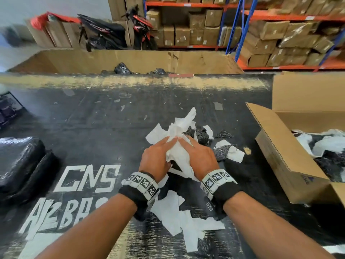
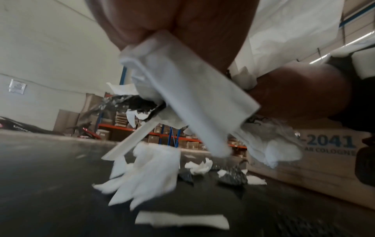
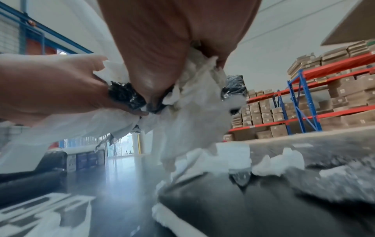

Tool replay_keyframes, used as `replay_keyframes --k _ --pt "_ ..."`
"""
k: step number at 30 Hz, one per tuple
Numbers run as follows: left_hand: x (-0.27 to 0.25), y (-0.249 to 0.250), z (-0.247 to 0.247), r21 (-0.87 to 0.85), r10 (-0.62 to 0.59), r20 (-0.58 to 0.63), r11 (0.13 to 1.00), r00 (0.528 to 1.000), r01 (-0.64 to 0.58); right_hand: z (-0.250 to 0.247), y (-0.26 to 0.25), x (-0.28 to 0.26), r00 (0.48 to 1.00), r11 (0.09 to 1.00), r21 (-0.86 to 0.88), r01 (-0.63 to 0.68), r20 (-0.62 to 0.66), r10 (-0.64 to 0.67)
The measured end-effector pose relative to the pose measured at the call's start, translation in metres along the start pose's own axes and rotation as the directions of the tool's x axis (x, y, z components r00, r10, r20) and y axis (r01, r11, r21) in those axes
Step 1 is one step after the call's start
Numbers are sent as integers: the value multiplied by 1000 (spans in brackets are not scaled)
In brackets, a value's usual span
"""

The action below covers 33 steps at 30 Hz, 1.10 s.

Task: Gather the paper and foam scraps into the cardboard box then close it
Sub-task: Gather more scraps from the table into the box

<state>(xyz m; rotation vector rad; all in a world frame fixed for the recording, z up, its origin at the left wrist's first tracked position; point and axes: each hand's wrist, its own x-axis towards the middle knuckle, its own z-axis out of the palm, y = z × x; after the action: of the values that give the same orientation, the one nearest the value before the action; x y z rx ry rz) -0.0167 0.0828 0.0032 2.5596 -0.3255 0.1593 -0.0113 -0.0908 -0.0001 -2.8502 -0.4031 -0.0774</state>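
Both hands meet at the middle of the black table (image 1: 93,128) around a crumpled bundle of white paper scraps (image 1: 180,146). My left hand (image 1: 157,157) grips it from the left and my right hand (image 1: 198,156) from the right, fingers pointing away from me. In the right wrist view the bundle (image 3: 192,112) hangs below my right hand (image 3: 172,40), with a dark foam piece (image 3: 125,96) caught against the left hand (image 3: 50,89). Loose white scraps (image 1: 175,215) and dark foam bits (image 1: 222,152) lie around. The open cardboard box (image 1: 280,152) stands to the right, holding scraps (image 1: 326,144).
Black wrapped packages (image 1: 18,161) sit at the table's left edge. A large cardboard bin (image 1: 130,60) stands behind the table, with a scooter (image 1: 138,28) and shelves of cartons (image 1: 280,34) beyond. The box flap (image 1: 308,90) stands upright at the far right.
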Motion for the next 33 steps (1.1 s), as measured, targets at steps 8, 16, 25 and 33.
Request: replay_keyframes --k 8,16,25,33 --pt "-20 36 -38 18 47 -227 999 973 -44 -54 -16 -17 990 995 -1 103 -95 -103" --pt "-87 103 -44 81 7 -365 996 931 25 -79 -5 -77 931 957 25 289 -239 -275" --pt "-146 199 -41 78 7 -461 996 888 33 -127 27 -162 845 919 36 394 -407 -346" --pt "-128 287 -30 30 165 -490 985 856 -173 -186 94 -205 815 953 25 303 -525 -246"
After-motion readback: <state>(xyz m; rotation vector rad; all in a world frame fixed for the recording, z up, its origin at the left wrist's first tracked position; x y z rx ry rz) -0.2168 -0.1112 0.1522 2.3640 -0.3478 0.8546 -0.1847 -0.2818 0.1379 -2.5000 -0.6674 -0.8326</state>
